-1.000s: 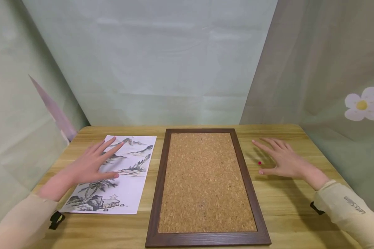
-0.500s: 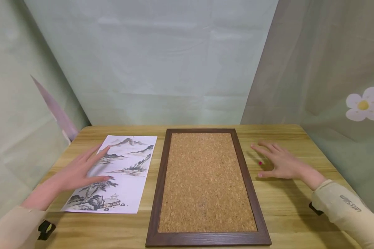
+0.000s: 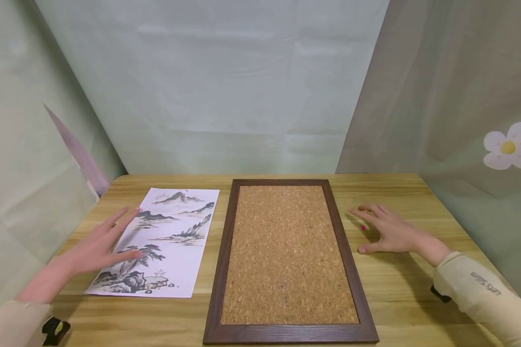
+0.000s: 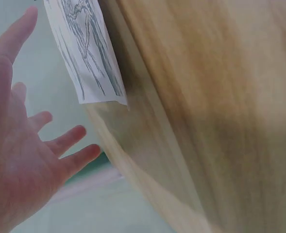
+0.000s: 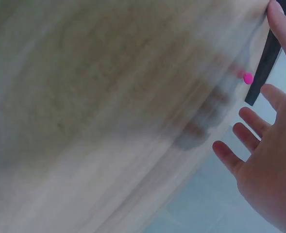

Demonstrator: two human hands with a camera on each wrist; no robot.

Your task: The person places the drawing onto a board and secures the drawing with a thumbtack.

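Left of the cork board [image 3: 288,253], the left hand [image 3: 97,248] lies flat-fingered over the ink painting [image 3: 160,243]. Right of it, the right hand [image 3: 388,231] rests spread beside a pink pushpin [image 3: 362,227] on the desk [image 3: 399,294]

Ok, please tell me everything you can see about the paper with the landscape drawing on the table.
The landscape print is a white rectangular sheet with ink-style grey mountains at its far end and trees, rocks and a small pavilion at its near end. It lies flat on the wooden table, left of the cork board with a narrow strip of table between them. The left hand, fingers straight, is over its left edge; real contact cannot be told. The left wrist view shows one corner lying flat.
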